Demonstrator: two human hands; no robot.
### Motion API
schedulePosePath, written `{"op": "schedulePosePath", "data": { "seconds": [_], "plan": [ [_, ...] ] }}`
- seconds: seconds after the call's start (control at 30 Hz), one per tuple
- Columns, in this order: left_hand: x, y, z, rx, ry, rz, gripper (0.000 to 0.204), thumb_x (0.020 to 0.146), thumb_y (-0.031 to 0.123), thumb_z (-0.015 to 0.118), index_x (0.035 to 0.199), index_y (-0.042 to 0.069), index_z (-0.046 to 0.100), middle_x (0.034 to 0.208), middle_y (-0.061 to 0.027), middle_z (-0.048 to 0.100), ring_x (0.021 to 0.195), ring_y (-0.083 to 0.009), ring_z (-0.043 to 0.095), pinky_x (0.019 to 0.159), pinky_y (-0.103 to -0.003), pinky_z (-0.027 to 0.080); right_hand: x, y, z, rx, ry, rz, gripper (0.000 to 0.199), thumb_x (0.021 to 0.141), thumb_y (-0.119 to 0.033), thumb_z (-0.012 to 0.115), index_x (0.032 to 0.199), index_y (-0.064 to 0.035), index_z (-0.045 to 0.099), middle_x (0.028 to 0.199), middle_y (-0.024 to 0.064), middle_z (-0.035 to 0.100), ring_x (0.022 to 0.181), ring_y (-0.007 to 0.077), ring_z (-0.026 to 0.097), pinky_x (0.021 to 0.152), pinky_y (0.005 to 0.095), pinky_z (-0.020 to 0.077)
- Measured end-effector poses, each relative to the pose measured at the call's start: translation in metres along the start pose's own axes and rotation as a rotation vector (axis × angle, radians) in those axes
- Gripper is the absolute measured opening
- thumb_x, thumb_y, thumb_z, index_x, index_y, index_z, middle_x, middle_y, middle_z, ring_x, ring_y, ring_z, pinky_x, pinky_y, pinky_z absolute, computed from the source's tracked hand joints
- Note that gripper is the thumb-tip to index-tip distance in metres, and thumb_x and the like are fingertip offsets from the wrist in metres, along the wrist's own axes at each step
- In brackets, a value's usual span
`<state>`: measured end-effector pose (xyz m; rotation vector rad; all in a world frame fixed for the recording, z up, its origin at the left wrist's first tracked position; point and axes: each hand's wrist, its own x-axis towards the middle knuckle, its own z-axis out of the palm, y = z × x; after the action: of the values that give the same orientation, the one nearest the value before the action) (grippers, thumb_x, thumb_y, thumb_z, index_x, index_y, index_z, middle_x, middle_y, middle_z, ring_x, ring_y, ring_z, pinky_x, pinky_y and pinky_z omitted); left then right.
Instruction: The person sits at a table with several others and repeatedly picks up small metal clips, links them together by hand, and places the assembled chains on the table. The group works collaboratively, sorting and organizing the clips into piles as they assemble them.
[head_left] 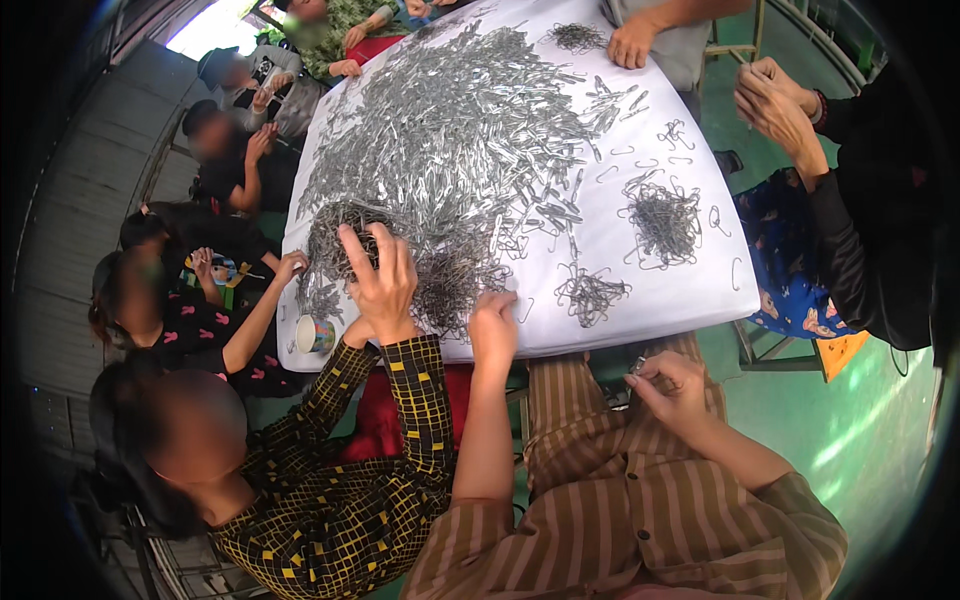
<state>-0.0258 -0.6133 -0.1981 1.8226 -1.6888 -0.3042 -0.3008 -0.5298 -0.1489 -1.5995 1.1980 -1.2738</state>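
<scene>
Head view, listed left to right, all places given relative to the white table [640, 310].

Paper cup [314, 334]: lies on its side at the table's near left corner; its contents cannot be made out.

Co-worker's hand [382, 278], in a black-and-yellow checked sleeve: fingers spread, resting on the near-left part of the tabletop, on the edge of the wire clips.

Heap of grey wire clips [470, 130]: covers the table's left and middle, from far edge to near edge.

Left hand [493, 325]: at the table's near edge, fingers curled down onto the heap's fringe; whether it pinches a clip cannot be told.

Small bundle of clips [590, 293]: on the tabletop near the front edge, just right of the left hand.

Right hand [672, 385]: below the table's near edge, over the lap, fingertips pressed together on a small metal piece [638, 365].

Larger tangled bundle [665, 222]: toward the table's right side, with loose single clips about it.

Another person's hands [772, 100]: beyond the table's right edge, pressed together.
</scene>
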Motion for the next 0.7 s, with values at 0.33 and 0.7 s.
{"op": "schedulePosePath", "data": {
  "seconds": [0.33, 0.7],
  "plan": [
    [-0.012, 0.052, 0.056, -0.004, -0.045, 0.109, 0.036, 0.089, 0.007, 0.052, 0.123, -0.006, 0.055, 0.121, -0.0226, 0.054, 0.115, -0.0395, 0.048, 0.099, -0.043, 0.04, 0.004, -0.002, 0.001, -0.02, -0.048, 0.006, 0.013, 0.072, -0.001, 0.076, 0.072, -0.0027, 0.063, 0.067, 0.0078, 0.063, 0.06, 0.0206, 0.06, 0.057, 0.0308, 0.045],
    [0.025, 0.042, 0.094, 0.005, -0.035, 0.281, 0.044, 0.095, 0.014, 0.049, 0.13, -0.012, 0.044, 0.144, -0.0265, 0.037, 0.137, -0.0383, 0.031, 0.112, -0.045, 0.026, -0.003, 0.015, 0.003, -0.02, -0.018, -0.047, 0.013, 0.07, 0.001, 0.076, 0.071, -0.0027, 0.063, 0.066, 0.0078, 0.063, 0.058, 0.0211, 0.059, 0.055, 0.0306, 0.0439]
  ]
}}
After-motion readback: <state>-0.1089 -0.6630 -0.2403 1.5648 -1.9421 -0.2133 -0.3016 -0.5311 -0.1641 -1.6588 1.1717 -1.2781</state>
